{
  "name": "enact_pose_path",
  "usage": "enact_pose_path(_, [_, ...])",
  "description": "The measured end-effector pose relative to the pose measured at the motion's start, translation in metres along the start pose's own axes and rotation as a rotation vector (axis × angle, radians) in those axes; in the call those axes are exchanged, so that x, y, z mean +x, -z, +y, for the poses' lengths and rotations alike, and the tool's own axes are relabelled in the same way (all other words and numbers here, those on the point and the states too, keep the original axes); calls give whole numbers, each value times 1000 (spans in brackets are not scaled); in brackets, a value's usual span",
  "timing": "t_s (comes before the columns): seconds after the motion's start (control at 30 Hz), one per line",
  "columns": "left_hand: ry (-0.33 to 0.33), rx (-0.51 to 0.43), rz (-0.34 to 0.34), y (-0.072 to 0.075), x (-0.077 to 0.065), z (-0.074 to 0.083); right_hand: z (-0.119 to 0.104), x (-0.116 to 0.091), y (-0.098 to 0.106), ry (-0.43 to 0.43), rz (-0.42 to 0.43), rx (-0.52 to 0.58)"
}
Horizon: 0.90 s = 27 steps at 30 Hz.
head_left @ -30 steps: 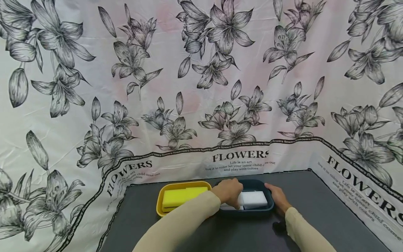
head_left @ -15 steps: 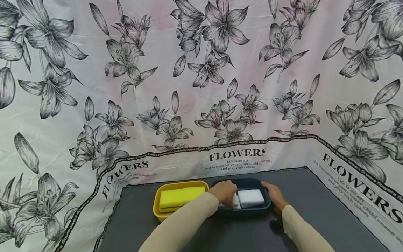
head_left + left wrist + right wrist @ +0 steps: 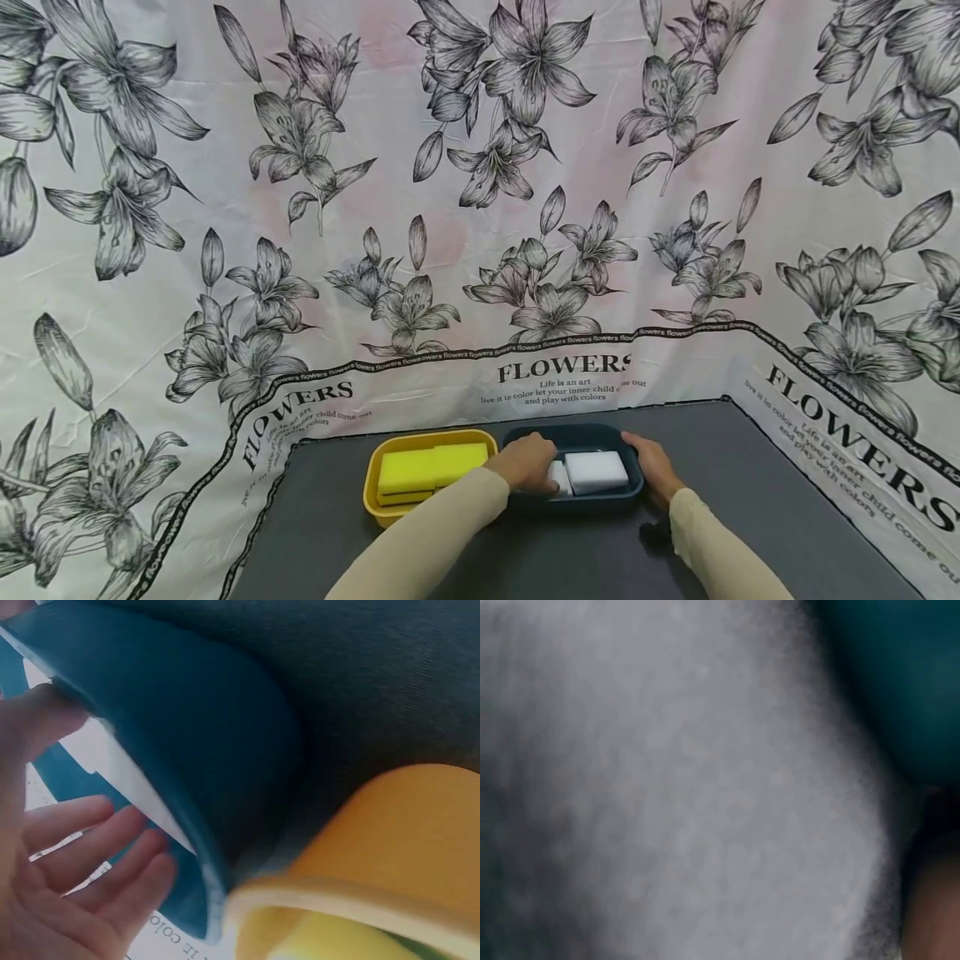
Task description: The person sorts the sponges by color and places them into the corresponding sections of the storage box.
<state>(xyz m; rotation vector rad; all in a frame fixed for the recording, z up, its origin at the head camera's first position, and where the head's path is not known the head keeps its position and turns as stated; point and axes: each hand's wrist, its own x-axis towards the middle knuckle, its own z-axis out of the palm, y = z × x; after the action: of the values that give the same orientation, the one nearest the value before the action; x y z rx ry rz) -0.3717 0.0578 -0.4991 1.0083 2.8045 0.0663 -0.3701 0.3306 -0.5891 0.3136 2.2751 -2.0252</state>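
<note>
A navy container [image 3: 600, 505] holds white sponge-like blocks; one white block [image 3: 596, 472] shows plainly at its right, and another white piece [image 3: 559, 478] is partly hidden by my left hand. My left hand [image 3: 528, 462] reaches over the container's left end. In the left wrist view its fingers [image 3: 112, 832] are spread and lightly bent, with the thumb at the rim over the white surface. My right hand [image 3: 654, 468] holds the container's right end, fingertips at the rim. A yellow container [image 3: 375, 507] with yellow sponges [image 3: 431, 467] stands just left, partly behind my left sleeve.
The dark table [image 3: 585, 558] runs back to a floral-printed curtain [image 3: 480, 208], which also rises on both sides. A small black object [image 3: 656, 535] lies by my right wrist. In the right wrist view a blurred grey surface [image 3: 705, 787] fills most of the picture.
My left hand has shifted a little left over the navy container, uncovering more of the white pieces. My right hand stays at the right end. The head view has turned slightly.
</note>
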Motion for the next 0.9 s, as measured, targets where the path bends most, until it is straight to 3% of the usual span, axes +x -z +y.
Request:
enact_pose_path(0.27, [30, -35, 160, 1, -9, -14, 0, 2, 7, -1, -13, 21])
enact_pose_path(0.43, [44, -121, 232, 7, -19, -24, -5, -2, 18, 29, 21, -40])
enact_pose_path(0.6, [78, -148, 292, 17, -33, -43, -25, -6, 35, 106, 60, -262])
enact_pose_path(0.7, [104, -162, 339, 22, -42, -61, -38, -11, 48, 187, 76, -474])
enact_pose_path(0.9, [186, -139, 465, 35, -64, -105, -56, -21, 70, 497, 101, -899])
